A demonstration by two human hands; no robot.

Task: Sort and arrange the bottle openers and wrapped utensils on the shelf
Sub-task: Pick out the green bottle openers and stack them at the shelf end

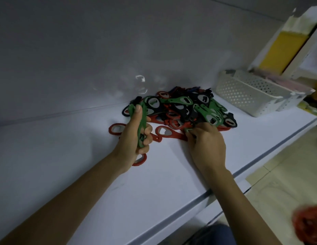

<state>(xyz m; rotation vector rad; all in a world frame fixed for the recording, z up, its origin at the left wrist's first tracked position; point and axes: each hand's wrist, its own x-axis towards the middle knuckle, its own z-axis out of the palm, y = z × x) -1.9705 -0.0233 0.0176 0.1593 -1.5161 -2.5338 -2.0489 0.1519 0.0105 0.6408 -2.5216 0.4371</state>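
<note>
**Handling the bottle openers**

The shelf (83,156) carries the pile of bottle openers (182,110), left of the perforated basket (246,96). Judged light, stiff and prone to tangling; hold by the handles. Left hand (133,140) clamps green openers (141,119) before the pile. Right hand (207,144) pinches one at the pile's near edge.

2 bare forearms, no sleeves, hands (134,137) ungloved

probably a shop: white shelf (101,174), bulk bottle openers (180,110) (perforated basket (246,96) beside)

No legible text, view perhaps too blurred
</note>
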